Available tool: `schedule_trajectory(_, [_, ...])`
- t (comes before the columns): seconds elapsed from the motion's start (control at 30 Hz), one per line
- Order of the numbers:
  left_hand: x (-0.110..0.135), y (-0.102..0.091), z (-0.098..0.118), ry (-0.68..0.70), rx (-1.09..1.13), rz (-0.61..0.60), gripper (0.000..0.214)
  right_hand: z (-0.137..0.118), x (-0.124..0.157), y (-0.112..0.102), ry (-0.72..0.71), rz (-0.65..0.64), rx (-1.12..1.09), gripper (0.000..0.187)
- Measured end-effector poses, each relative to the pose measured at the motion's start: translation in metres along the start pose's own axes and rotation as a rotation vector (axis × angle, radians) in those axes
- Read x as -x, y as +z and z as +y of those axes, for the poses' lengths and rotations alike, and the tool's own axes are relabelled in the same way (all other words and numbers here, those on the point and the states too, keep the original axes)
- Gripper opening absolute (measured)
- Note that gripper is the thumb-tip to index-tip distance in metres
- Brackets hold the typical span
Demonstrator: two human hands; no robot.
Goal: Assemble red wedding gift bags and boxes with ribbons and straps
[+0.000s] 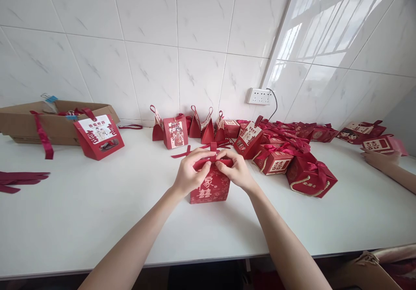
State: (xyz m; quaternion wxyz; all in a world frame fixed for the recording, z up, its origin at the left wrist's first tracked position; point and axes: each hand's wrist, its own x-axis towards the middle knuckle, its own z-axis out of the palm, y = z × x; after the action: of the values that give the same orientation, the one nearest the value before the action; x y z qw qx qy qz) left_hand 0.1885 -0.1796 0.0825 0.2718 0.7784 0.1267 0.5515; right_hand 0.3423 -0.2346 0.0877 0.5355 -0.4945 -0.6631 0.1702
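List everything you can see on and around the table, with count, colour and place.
Held gift box: one, red, pale print, front middle of table
Cardboard box: one, brown, left rear
Clips: two, blue, at the cardboard box
Windowed box: one, red and white, before the cardboard box
Standing boxes: at least five, red, along the wall
Piled boxes: too many overlap to count, red, right rear
Loose ribbons: several, dark red, left edge and beyond the held box
Table: one, white, centre
Tiled wall: one, white, behind
Socket strip: one, white, on wall
Cable: one, dark, from socket strip
Co-worker's hand: one, right edge
Left hand, right hand: two, at the held gift box's top
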Motion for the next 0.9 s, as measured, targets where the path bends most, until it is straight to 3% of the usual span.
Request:
schedule_trajectory(0.47, [0.0014, -0.0037, -0.0009, 0.005, 0.019, -0.046, 0.029, 0.0005, 0.0013, -0.0006, 0.028, -0.017, -0.052, 0.005])
schedule_trajectory(0.9, [0.0005, -0.0002, -0.0006, -0.001, 0.000, -0.007, 0.021, 0.0023, 0.0008, -0.0001, -0.018, -0.006, -0.033, 0.008])
